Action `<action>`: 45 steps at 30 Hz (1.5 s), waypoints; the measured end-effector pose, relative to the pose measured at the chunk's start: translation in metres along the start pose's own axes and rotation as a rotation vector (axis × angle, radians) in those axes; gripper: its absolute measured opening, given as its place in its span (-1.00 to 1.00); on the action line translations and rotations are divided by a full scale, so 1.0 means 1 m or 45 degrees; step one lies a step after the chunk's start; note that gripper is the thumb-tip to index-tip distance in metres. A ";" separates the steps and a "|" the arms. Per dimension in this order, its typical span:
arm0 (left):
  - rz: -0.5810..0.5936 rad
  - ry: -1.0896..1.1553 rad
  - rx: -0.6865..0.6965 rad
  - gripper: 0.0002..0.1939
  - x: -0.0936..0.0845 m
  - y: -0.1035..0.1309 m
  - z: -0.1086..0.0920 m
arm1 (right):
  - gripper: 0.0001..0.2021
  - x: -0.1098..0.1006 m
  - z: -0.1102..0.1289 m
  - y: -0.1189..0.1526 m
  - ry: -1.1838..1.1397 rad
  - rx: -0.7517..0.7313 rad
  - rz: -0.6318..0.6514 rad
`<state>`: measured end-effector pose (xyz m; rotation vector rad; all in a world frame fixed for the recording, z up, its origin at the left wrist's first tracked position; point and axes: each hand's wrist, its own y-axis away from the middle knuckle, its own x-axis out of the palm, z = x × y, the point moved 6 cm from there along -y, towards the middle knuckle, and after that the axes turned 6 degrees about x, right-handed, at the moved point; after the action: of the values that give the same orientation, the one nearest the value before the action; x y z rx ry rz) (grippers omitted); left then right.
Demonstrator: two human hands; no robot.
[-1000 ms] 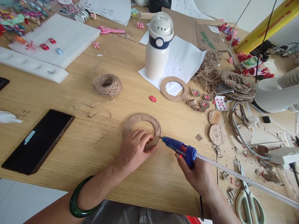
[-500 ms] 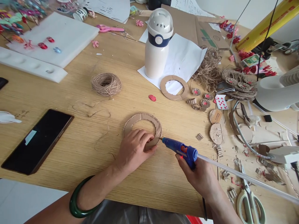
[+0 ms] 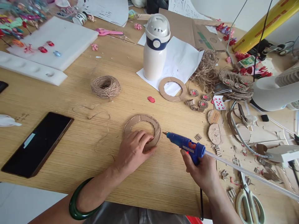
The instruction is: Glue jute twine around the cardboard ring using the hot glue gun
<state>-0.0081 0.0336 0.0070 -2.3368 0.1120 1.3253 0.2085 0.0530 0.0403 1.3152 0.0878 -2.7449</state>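
Under my left hand [image 3: 133, 149] lies a cardboard ring [image 3: 156, 126] with twine along its outer edge, flat on the table. My left fingers and thumb pinch its near right side. My right hand [image 3: 203, 174] is wrapped round the grip of a blue hot glue gun [image 3: 185, 143], a long clear glue stick [image 3: 243, 171] poking out of its back. The gun's nozzle points left, a short gap away from the ring's right edge. A ball of twine [image 3: 106, 87] sits behind, with a loose strand trailing toward my left hand.
A white bottle [image 3: 154, 59] stands on paper behind a second cardboard ring [image 3: 161, 88]. To the left lies a phone [image 3: 38, 144]. Scissors [image 3: 247, 199], cardboard scraps and corrugated rolls [image 3: 203, 104] crowd the right. White foam boards [image 3: 67, 37] lie at the back left.
My right hand has drawn the glue gun back to the right, so its nozzle has come off the ring's edge. My left hand stays on the ring.
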 end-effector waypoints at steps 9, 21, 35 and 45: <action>-0.044 0.093 -0.051 -0.85 -0.015 0.000 0.007 | -0.54 0.019 -0.019 0.000 -0.210 0.202 0.147; 0.066 -0.059 -0.145 -0.90 -0.038 0.027 0.021 | -0.49 0.022 -0.029 -0.006 -0.276 0.424 0.186; -0.004 -0.115 0.058 -0.91 -0.044 0.023 0.004 | -0.48 0.022 -0.028 -0.007 -0.334 0.434 0.174; 0.126 -0.005 0.200 -0.86 -0.027 0.029 -0.017 | -0.51 0.027 -0.028 -0.006 -0.411 0.435 0.251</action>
<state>-0.0174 -0.0039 0.0275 -2.2214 0.3228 1.3174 0.2123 0.0599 0.0020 0.8581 -0.5250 -2.8359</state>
